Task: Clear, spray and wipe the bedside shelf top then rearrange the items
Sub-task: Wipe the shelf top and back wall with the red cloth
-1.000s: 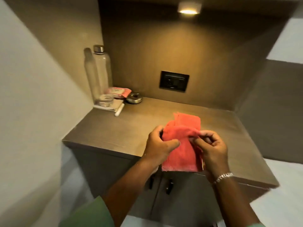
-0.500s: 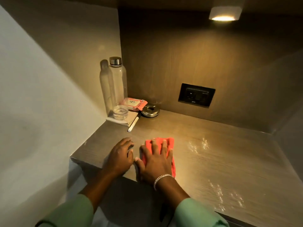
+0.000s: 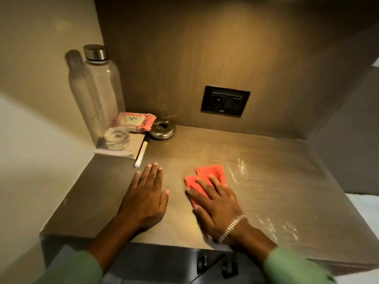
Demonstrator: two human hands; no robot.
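Two hands lie flat on the shelf top point(image 3: 287, 160): the right hand point(image 3: 217, 203) presses, fingers spread, on the folded red cloth point(image 3: 207, 177) near mid-front, while the left hand point(image 3: 145, 199), open and empty, rests beside it. Wet streaks point(image 3: 242, 167) lie just right of the cloth and toward the front right corner. Judgement: the next stroke goes rightward, and the right hand is nearer.
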